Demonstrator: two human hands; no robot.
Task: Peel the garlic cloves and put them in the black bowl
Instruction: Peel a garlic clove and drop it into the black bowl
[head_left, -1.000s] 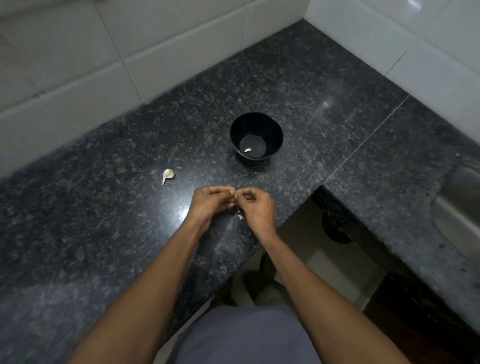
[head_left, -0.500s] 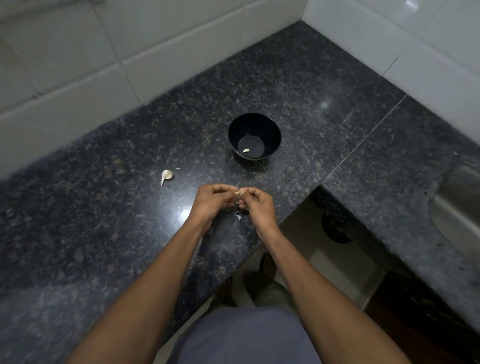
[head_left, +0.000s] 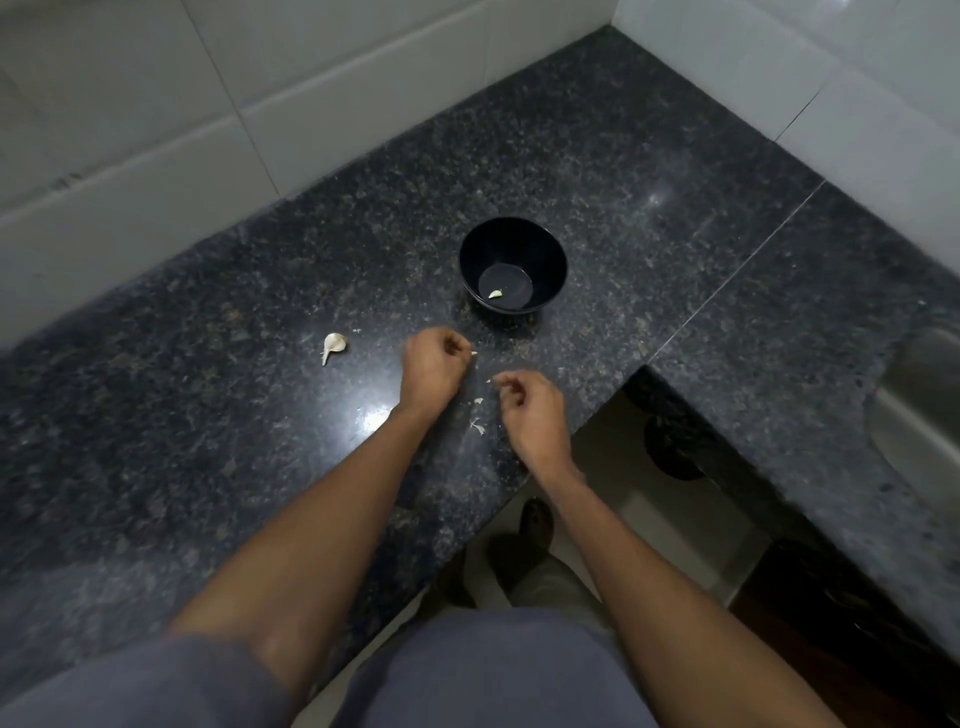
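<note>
Hands, pinched together a second ago, now apart: left hand curled, grasping a pale clove tip at its fingertips; right hand pinching a skin scrap; skin likely off, black bowl just beyond the fingers.

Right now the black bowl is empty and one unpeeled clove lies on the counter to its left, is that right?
Not quite. The head view shows the black bowl already holds one small garlic clove. The unpeeled clove does lie on the counter to its left.
</note>
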